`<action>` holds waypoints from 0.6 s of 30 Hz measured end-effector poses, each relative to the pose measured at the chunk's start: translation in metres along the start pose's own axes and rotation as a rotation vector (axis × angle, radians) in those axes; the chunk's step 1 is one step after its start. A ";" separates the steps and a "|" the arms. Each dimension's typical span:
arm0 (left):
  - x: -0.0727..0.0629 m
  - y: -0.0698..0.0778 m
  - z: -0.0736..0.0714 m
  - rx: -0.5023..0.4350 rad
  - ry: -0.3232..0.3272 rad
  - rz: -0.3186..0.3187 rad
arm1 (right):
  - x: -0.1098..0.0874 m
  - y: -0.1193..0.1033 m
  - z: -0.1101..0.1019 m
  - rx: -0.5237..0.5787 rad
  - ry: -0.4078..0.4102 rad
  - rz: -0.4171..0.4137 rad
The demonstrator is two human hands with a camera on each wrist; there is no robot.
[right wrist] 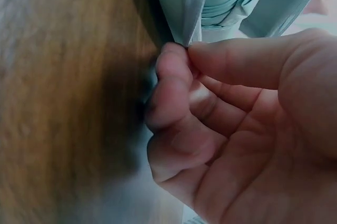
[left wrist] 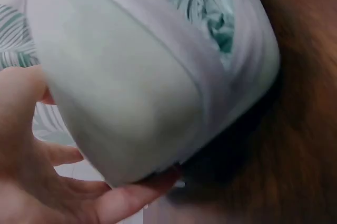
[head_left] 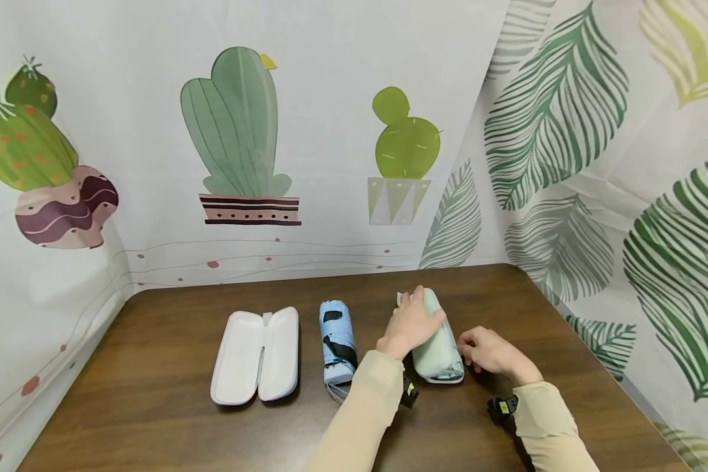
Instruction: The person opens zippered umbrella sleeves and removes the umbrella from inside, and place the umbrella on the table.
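Observation:
A pale mint zip case (head_left: 438, 354) lies on the table, partly open at its near end. Gathered teal fabric (left wrist: 202, 5) shows inside it, most of it hidden. My left hand (head_left: 412, 322) lies over the case's far part and grips it, thumb on the right side and fingers across the top. At the case's right edge, my right hand (head_left: 492, 354) pinches the grey zipper band (right wrist: 195, 10) between thumb and forefinger. The zipper pull itself is hidden by the fingertips. The other right fingers are curled in.
Left of my left arm lies a blue folded umbrella (head_left: 337, 344) with dark straps and a wrist cord. Farther left, a white hard case (head_left: 236, 357) lies spread open. The brown table (head_left: 171, 367) meets a printed cloth backdrop (head_left: 330, 131) behind and at the sides.

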State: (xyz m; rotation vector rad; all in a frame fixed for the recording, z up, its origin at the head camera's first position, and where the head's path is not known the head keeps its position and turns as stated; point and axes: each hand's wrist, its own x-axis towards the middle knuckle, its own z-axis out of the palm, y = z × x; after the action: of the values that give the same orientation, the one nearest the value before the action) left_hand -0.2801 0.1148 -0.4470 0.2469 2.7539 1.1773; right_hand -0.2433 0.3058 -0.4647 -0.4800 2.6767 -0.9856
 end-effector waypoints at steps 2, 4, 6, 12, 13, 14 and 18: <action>-0.003 -0.005 -0.001 -0.040 -0.017 0.019 | 0.000 0.000 -0.001 -0.007 0.002 -0.003; -0.005 -0.008 -0.002 -0.058 -0.029 0.060 | 0.000 0.000 -0.002 -0.019 0.007 -0.006; -0.008 -0.011 -0.004 -0.059 -0.037 0.114 | 0.000 0.000 -0.003 -0.030 0.009 -0.010; -0.016 -0.014 -0.008 0.002 -0.022 0.216 | 0.001 0.000 -0.003 -0.037 0.008 -0.016; -0.017 -0.015 -0.009 0.008 -0.014 0.213 | 0.001 0.000 -0.002 -0.036 0.010 -0.015; -0.018 -0.016 -0.011 0.007 -0.009 0.204 | 0.001 0.000 -0.002 -0.036 0.012 -0.013; -0.022 -0.021 -0.013 -0.019 0.027 0.171 | 0.001 0.000 0.001 -0.046 0.028 0.000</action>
State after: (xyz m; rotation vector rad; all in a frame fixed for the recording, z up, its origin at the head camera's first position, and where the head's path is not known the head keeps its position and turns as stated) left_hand -0.2630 0.0869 -0.4519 0.4763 2.7898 1.2531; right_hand -0.2439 0.3052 -0.4653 -0.4791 2.7300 -0.9393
